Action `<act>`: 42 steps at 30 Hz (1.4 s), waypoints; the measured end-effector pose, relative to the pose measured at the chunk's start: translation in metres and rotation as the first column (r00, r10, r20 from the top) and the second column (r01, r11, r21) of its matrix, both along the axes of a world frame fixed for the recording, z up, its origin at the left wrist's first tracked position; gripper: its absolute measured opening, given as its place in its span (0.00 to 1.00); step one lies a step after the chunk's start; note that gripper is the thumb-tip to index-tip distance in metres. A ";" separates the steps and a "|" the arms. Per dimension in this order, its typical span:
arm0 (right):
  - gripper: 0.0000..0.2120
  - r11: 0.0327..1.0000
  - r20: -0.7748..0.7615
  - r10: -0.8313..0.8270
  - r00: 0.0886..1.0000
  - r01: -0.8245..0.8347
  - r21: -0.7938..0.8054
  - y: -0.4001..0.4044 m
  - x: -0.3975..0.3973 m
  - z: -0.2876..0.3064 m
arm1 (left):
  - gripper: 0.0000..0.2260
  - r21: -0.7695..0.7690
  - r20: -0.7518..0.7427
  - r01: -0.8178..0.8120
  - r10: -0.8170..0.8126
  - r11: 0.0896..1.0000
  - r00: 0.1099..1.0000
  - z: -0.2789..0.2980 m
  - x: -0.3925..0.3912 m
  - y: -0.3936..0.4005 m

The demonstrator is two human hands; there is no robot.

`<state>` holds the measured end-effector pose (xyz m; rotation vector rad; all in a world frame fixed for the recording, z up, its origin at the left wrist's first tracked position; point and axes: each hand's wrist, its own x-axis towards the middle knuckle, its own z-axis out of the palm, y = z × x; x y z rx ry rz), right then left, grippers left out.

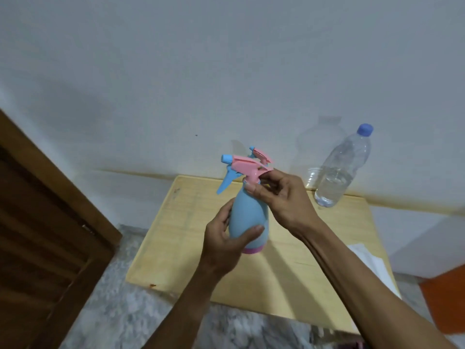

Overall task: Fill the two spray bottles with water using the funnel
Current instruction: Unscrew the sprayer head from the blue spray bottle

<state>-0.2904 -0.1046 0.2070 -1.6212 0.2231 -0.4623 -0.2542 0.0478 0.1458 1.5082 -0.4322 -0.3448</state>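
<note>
While the left hand (pixel 226 238) grips the body of the blue spray bottle (pixel 247 217), held up over the table (pixel 176 248), the right hand (pixel 279 195) pinches the collar under the pink spray head (pixel 247 163). Looks like the unscrewing step, nothing filled yet. Second spray bottle (pixel 260 154) peeks out just behind the first. Water bottle (pixel 339 172), capped, stands behind and right of the spray bottle. No funnel visible. Next: twist the head off, then find the funnel.

Spray bottle (pixel 247 217) held above worktop (pixel 186 248) centre; 2nd spray head (pixel 260 156) behind it; water bottle (pixel 337 177) back-right by wall.
</note>
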 end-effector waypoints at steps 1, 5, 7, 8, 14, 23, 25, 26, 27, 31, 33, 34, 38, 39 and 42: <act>0.10 1.000 0.010 0.014 1.000 -0.014 0.015 0.001 -0.001 0.003 | 0.28 -0.004 0.007 0.004 -0.004 1.000 1.000 0.002 0.000 0.001; 0.17 0.994 0.079 -0.075 0.994 0.069 0.085 0.013 0.001 0.007 | 0.29 0.003 0.054 -0.018 0.018 1.000 0.998 0.007 0.004 0.003; 0.16 0.988 0.088 -0.138 0.986 0.132 0.076 0.019 0.006 0.006 | 0.30 0.007 0.070 -0.025 0.025 1.000 0.997 0.011 0.007 0.005; 0.14 0.987 0.087 -0.148 0.985 0.141 0.079 0.022 0.009 0.005 | 0.30 0.008 0.071 -0.029 0.028 1.000 0.997 0.012 0.010 0.007; 0.13 0.980 0.091 -0.161 0.983 0.148 0.134 0.037 0.022 0.003 | 0.30 -0.011 0.070 0.007 -0.006 1.000 0.998 0.018 0.025 0.020; 0.09 0.972 0.071 -0.224 0.972 0.217 0.095 0.049 0.034 0.012 | 0.31 -0.088 -0.034 0.039 -0.042 0.995 0.999 0.024 0.039 0.022; 0.11 0.965 0.090 -0.248 0.965 0.237 0.117 0.051 0.036 0.014 | 0.31 -0.091 -0.039 0.044 -0.048 0.995 0.998 0.025 0.041 0.022; 0.12 0.961 0.085 -0.261 0.962 0.250 0.123 0.051 0.039 0.015 | 0.31 -0.092 -0.039 0.046 -0.050 0.995 0.998 0.025 0.042 0.022; 0.12 0.957 0.069 -0.268 0.961 0.257 0.136 0.052 0.041 0.015 | 0.31 -0.095 -0.042 0.046 -0.051 0.994 0.998 0.026 0.043 0.022; 0.08 0.946 0.005 -0.222 0.975 0.214 0.243 0.052 0.046 0.014 | 0.32 -0.118 -0.077 0.050 -0.059 0.992 0.995 0.027 0.048 0.023; 0.08 0.927 -0.007 -0.199 0.980 0.191 0.323 0.051 0.049 0.017 | 0.31 -0.128 -0.086 0.061 -0.072 0.990 0.994 0.028 0.050 0.023; 0.06 0.918 -0.007 -0.188 0.982 0.179 0.355 0.050 0.050 0.019 | 0.31 -0.134 -0.090 0.065 -0.077 0.989 0.993 0.029 0.051 0.024; 0.08 0.918 -0.017 -0.184 0.983 0.178 0.353 0.050 0.054 0.022 | 0.31 -0.141 -0.083 0.074 -0.086 0.987 0.993 0.031 0.056 0.027; 0.10 0.926 -0.018 -0.189 0.982 0.185 0.328 0.051 0.055 0.023 | 0.31 -0.139 -0.077 0.074 -0.085 0.988 0.993 0.031 0.057 0.028; 0.13 0.949 -0.014 -0.172 0.985 0.169 0.264 0.053 0.057 0.024 | 0.32 -0.120 -0.059 0.080 -0.088 0.990 0.994 0.031 0.060 0.030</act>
